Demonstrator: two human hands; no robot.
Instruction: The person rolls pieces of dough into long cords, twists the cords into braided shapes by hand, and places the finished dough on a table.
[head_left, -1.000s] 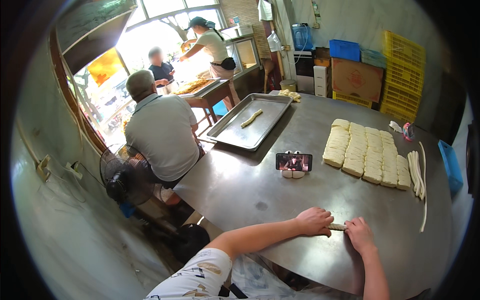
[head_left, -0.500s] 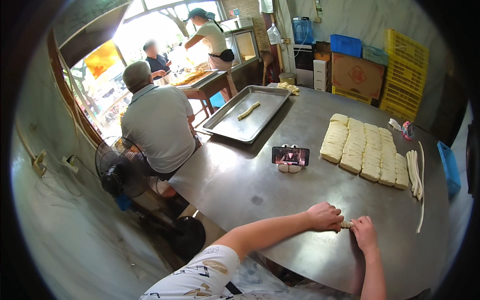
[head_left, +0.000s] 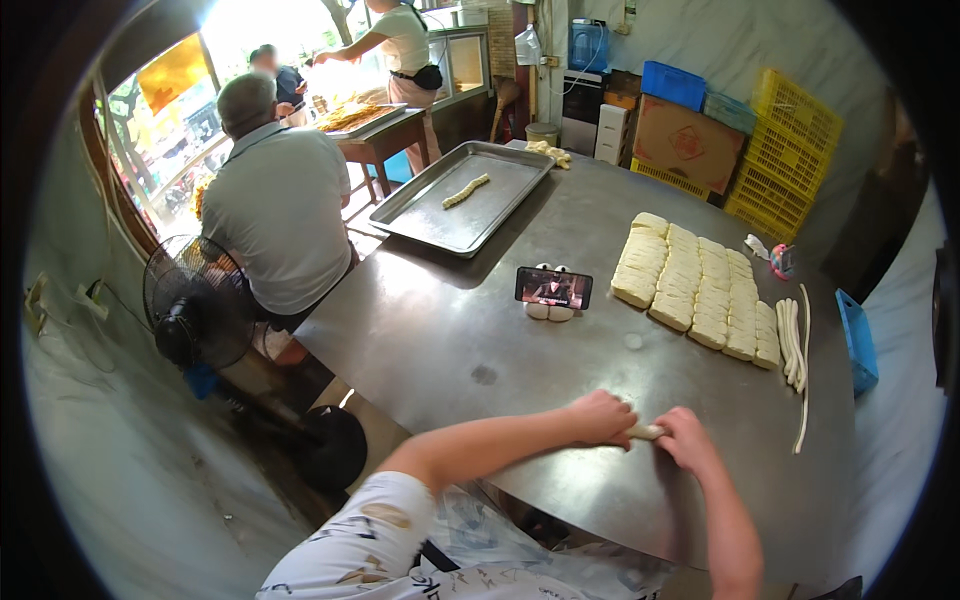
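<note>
Between my hands, just above or on the near part of the steel table (head_left: 560,365), is a short pale dough rope (head_left: 646,432). My left hand (head_left: 602,417) is closed round its left end, and my right hand (head_left: 687,438) pinches the right end. Only the middle of the rope shows; blur hides whether it is twisted. Farther right lie rows of cut dough blocks (head_left: 697,288), with several thin dough strips (head_left: 791,345) beside them. One finished-looking twisted dough piece (head_left: 466,191) rests in the metal tray (head_left: 440,232).
A phone (head_left: 553,288) on a stand faces me mid-table. A fan (head_left: 190,310) stands at left, near a seated person (head_left: 285,200). Another person (head_left: 415,60) stands by a far table. Yellow crates (head_left: 785,150) and a cardboard box (head_left: 688,143) are stacked behind; a blue bin (head_left: 857,342) is at right.
The whole view has shifted, so the scene sits farther left and higher. Slightly more of the dough rope shows between my hands. The standing person's arm now stretches out to the left.
</note>
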